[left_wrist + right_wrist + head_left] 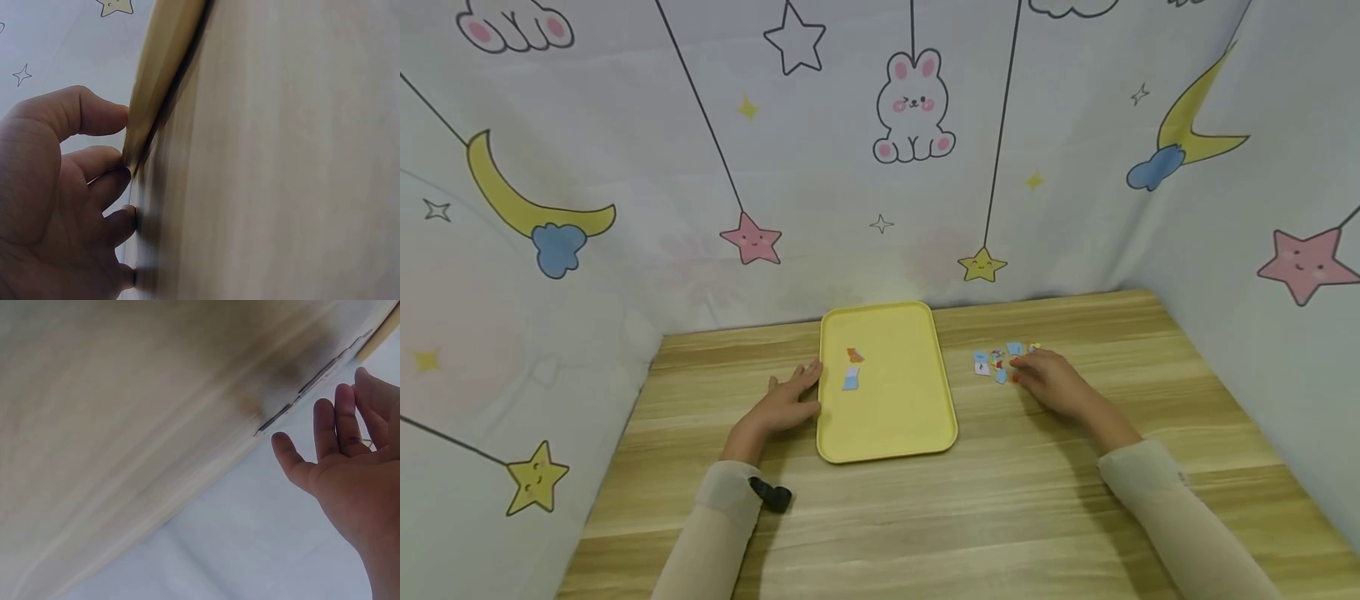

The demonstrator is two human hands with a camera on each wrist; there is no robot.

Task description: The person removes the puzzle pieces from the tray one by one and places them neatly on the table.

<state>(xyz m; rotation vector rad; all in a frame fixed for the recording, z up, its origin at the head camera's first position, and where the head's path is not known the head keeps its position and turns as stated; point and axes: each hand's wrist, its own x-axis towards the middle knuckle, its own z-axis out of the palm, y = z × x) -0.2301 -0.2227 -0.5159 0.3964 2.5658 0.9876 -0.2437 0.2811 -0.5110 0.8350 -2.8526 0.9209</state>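
A yellow tray (895, 425) lies on the wooden table, with an orange-brown paper-like piece (855, 356) and a pale blue and white piece (851, 379) on its left half. My left hand (786, 403) rests at the tray's left edge; in the left wrist view, thumb and fingertips touch the rim (164, 59) with fingers loosely bent. Right of the tray, my right hand (1054, 382) reaches over a group of small flat colourful pieces (982, 367), fingertips close above them and covering some. In the right wrist view its fingers (325, 428) extend loosely, and nothing shows held between them.
The wooden table (880, 525) meets a white cloth backdrop (835, 167) printed with stars, moons and a rabbit, which hangs behind and at both sides. A black strap end (771, 495) sticks out from the left sleeve cuff.
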